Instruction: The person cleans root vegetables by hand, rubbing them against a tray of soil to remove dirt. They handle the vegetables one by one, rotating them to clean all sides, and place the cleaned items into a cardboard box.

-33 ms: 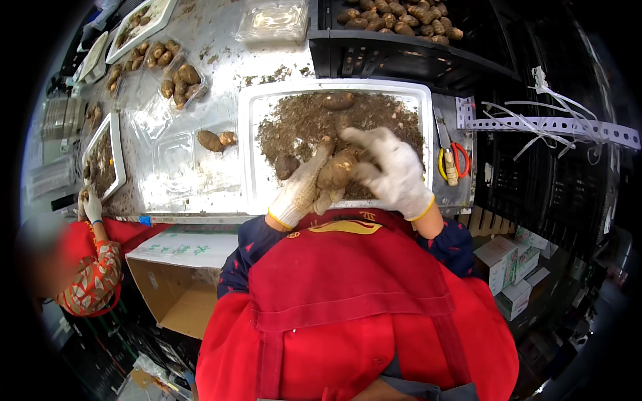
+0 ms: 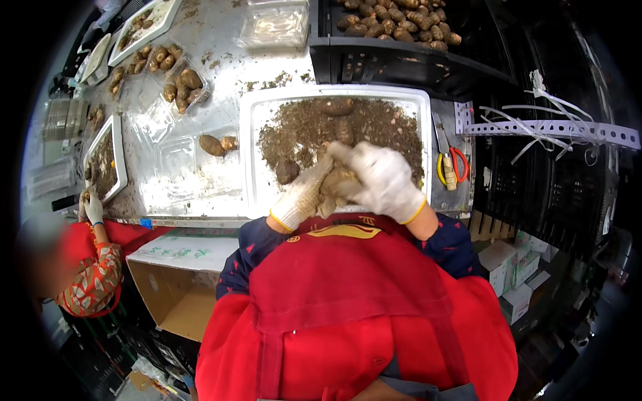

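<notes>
Both of my hands wear white knit gloves and meet over the near part of a white tray [image 2: 250, 160]. My left hand [image 2: 304, 198] is closed round a brown taro [image 2: 340, 182], which is mostly covered by the gloves. Over the taro's top lies my right hand [image 2: 388, 182], touching it; motion smears the fingers and they partly hide behind the hand. Loose brown soil [image 2: 294, 134] covers the tray's bottom. Beyond my hands a taro [image 2: 338, 107] lies near the tray's far wall, another taro [image 2: 344, 131] just below it, and a dark round taro [image 2: 287, 171] at the left.
Behind the tray stands a black crate [image 2: 408, 60] heaped with taros. Scissors [image 2: 456, 164] and a knife [image 2: 441, 140] lie to the right. Left are two taros [image 2: 214, 145], clear plastic boxes [image 2: 177, 164] and a filled box [image 2: 184, 87]. A gloved co-worker's hand [image 2: 93, 208] works farther left.
My right hand has come in over the taro, its fingers now curled across it instead of spread beside it. The taro is more covered than before. My left hand keeps its hold.
</notes>
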`<state>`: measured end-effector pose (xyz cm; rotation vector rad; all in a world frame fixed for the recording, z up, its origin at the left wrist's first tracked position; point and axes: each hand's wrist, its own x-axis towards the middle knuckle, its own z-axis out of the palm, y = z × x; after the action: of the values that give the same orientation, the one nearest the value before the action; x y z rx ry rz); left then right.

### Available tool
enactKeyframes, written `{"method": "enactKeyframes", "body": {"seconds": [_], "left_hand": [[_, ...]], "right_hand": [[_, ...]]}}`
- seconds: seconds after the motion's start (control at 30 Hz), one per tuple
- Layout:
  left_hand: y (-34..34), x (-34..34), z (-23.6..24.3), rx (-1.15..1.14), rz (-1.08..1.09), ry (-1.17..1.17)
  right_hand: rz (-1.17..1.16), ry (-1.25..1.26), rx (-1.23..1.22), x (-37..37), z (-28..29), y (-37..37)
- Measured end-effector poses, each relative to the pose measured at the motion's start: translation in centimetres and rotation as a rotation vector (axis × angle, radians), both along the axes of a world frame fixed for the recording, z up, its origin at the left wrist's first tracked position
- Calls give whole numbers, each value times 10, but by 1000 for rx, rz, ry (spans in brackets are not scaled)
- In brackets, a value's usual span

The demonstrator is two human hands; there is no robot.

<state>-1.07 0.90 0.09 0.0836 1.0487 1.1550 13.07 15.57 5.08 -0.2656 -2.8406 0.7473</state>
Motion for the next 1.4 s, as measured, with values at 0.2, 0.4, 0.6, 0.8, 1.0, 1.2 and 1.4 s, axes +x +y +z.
{"method": "enactKeyframes", "body": {"seconds": [0.2,0.4,0.6,0.8,1.0,1.2,1.4], "left_hand": [[22,5,0,186,182,1066],[33,-5,16,487,-144,1927],[34,-17,42,777,-253,1716],[43,3,-9,643,125,1963],[36,5,-8,-188,134,103],[44,0,-3,496,143,1667],[51,14,30,419,105,1496]], "right_hand": [[-144,162,-32,-14,-28,-13],[-275,259,-573,-13,-49,-6],[-557,-295,-1763,-4,-61,1],[-242,212,-91,-10,-73,9],[50,172,190,-15,-35,8],[-442,290,-853,-12,-113,11],[-752,539,-1861,-21,-73,-5]]}}
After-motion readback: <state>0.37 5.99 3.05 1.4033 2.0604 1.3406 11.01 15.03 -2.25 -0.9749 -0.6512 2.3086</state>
